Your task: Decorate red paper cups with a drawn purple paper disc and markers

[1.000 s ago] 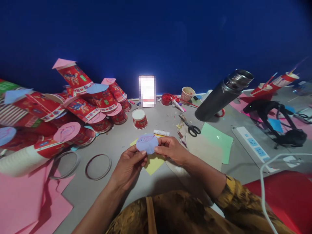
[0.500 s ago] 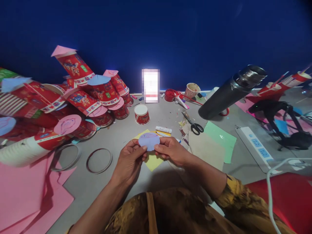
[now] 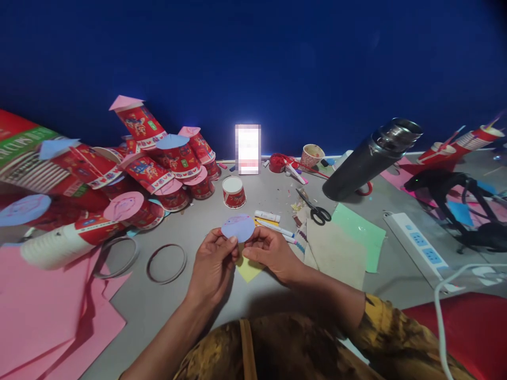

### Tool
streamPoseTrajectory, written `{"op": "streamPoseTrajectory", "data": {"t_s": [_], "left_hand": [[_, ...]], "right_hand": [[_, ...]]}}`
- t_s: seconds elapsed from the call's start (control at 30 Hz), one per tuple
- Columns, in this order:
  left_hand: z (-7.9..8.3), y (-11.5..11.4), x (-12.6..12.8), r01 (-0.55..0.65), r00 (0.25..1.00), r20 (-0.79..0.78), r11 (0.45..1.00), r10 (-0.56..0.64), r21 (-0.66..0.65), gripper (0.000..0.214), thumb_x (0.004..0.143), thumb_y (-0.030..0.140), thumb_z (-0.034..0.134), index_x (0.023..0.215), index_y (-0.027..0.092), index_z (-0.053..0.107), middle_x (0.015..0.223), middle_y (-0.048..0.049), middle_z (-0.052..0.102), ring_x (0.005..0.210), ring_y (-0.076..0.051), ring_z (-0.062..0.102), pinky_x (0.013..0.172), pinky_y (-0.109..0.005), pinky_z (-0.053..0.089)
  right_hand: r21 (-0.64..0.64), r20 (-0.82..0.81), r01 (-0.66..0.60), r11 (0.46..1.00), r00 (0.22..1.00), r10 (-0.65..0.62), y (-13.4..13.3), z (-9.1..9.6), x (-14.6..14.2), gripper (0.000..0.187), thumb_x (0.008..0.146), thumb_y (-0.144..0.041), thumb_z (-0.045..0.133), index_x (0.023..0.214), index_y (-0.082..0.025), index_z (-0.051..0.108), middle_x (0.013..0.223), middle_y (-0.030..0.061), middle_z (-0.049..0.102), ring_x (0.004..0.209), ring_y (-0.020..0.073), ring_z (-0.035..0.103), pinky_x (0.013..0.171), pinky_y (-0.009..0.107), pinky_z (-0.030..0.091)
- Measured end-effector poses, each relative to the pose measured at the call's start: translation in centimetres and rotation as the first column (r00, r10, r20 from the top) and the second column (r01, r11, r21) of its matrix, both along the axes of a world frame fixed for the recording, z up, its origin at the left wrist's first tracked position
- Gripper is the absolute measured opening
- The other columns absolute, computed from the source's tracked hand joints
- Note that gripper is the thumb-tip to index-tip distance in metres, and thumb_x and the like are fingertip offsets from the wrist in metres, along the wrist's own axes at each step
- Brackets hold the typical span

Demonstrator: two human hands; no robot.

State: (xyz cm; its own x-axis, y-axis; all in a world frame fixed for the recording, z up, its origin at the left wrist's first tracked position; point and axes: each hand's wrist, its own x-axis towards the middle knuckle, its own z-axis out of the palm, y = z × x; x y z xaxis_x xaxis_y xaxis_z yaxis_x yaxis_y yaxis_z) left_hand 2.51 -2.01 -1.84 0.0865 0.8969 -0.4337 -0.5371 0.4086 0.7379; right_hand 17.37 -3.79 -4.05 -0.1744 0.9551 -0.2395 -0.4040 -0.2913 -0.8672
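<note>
A light blue paper disc (image 3: 237, 228) with a pinkish drawing is held up over the table's middle. My left hand (image 3: 216, 258) pinches its lower left edge, the thumb on the front. At the disc's right edge, the curled fingers of my right hand (image 3: 277, 253) hold on from behind, with the thumb below the disc, off its face. Under my hands lies a yellow paper sheet (image 3: 249, 270), partly covered. Just beyond the disc are a white glue stick (image 3: 267, 216) and several markers (image 3: 277, 227). Farther back, a red paper cup (image 3: 234, 193) stands upside down.
Decorated red cups (image 3: 146, 174) crowd the left, near tape rings (image 3: 167, 264) and pink paper sheets (image 3: 35, 306). On the right are black scissors (image 3: 319, 211), green paper (image 3: 358, 237), a dark thermos (image 3: 364, 158) and a power strip (image 3: 415, 250). A bright, blurred screen (image 3: 248, 148) stands against the blue wall.
The view has shifted slightly, so most things sit lower. My right thumb has slid down off the disc's front, and the disc sits a little more to the left, uncovering more markers.
</note>
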Motion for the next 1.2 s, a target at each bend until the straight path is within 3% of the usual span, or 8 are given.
{"op": "streamPoseTrajectory", "data": {"t_s": [0.13,0.3,0.53,0.7,0.87,1.07,1.2], "left_hand": [[-0.2,-0.4,0.5,-0.001,1.000,0.015,1.000,0.001,0.031,0.058,0.051,0.023,0.105,0.091,0.016,0.064,0.069,0.0056,0.068,0.053,-0.005,0.055,0.053,-0.015,0.047],[-0.3,-0.7,0.6,0.042,0.999,0.029,0.998,-0.043,0.055,0.053,0.056,0.023,0.103,0.094,0.017,0.067,0.072,0.0055,0.069,0.055,-0.006,0.056,0.054,-0.017,0.046],[0.6,0.1,-1.4,0.190,0.982,0.014,0.982,-0.190,0.018,0.069,0.054,0.028,0.104,0.115,0.016,0.073,0.104,-0.0075,0.079,0.089,-0.019,0.072,0.081,-0.026,0.058],[0.3,0.3,-2.5,0.286,0.955,-0.102,0.955,-0.277,0.083,0.081,0.053,0.020,0.104,0.127,0.019,0.069,0.082,-0.0011,0.076,0.071,-0.017,0.070,0.066,-0.024,0.054],[0.1,-0.1,-1.6,0.174,0.981,-0.101,0.983,-0.168,0.052,0.074,0.050,0.018,0.104,0.117,0.018,0.071,0.061,0.0071,0.064,0.059,-0.013,0.063,0.059,-0.021,0.050],[0.6,-0.4,-0.3,0.058,0.998,0.022,0.998,-0.057,-0.016,0.071,0.046,0.017,0.105,0.108,0.019,0.069,0.088,0.0004,0.076,0.074,-0.013,0.069,0.072,-0.022,0.057],[0.5,-0.6,-0.6,0.097,0.994,0.048,0.995,-0.097,-0.003,0.074,0.049,0.023,0.106,0.113,0.019,0.070,0.088,0.0001,0.075,0.076,-0.012,0.068,0.074,-0.021,0.056]], "right_hand": [[0.006,-0.039,0.037,0.999,0.999,-0.037,-0.1,0.1,-0.7,0.051,0.059,-0.049,0.100,0.090,-0.021,0.070,0.076,-0.0012,0.074,0.072,0.0174,0.071,0.079,0.034,0.057],[0.020,0.000,0.038,0.999,0.999,-0.038,-0.1,0.3,-0.3,0.045,0.066,-0.052,0.094,0.089,-0.021,0.070,0.074,-0.0012,0.071,0.070,0.0179,0.068,0.075,0.034,0.054],[0.032,0.296,-0.069,0.997,0.954,0.056,-0.3,0.9,1.3,0.026,0.072,-0.039,0.079,0.073,-0.020,0.061,0.065,-0.0047,0.056,0.061,0.0107,0.045,0.057,0.025,0.032],[0.003,0.388,-0.193,0.981,0.905,0.177,-0.5,1.1,1.5,0.024,0.073,-0.038,0.073,0.071,-0.021,0.057,0.059,-0.0079,0.044,0.057,0.0094,0.037,0.053,0.025,0.025],[0.037,0.345,-0.202,0.979,0.922,0.177,-0.6,1.2,1.4,0.028,0.074,-0.040,0.078,0.074,-0.020,0.059,0.062,-0.0077,0.047,0.058,0.0091,0.039,0.054,0.024,0.027],[0.074,0.247,-0.131,0.989,0.963,0.109,-0.7,1.1,0.6,0.041,0.069,-0.049,0.088,0.082,-0.020,0.061,0.070,-0.0054,0.056,0.063,0.0105,0.045,0.059,0.024,0.036],[0.099,0.319,-0.138,0.985,0.943,0.100,-0.6,1.6,1.2,0.033,0.073,-0.046,0.080,0.075,-0.020,0.060,0.068,-0.0053,0.053,0.062,0.0107,0.043,0.059,0.025,0.034]]}}
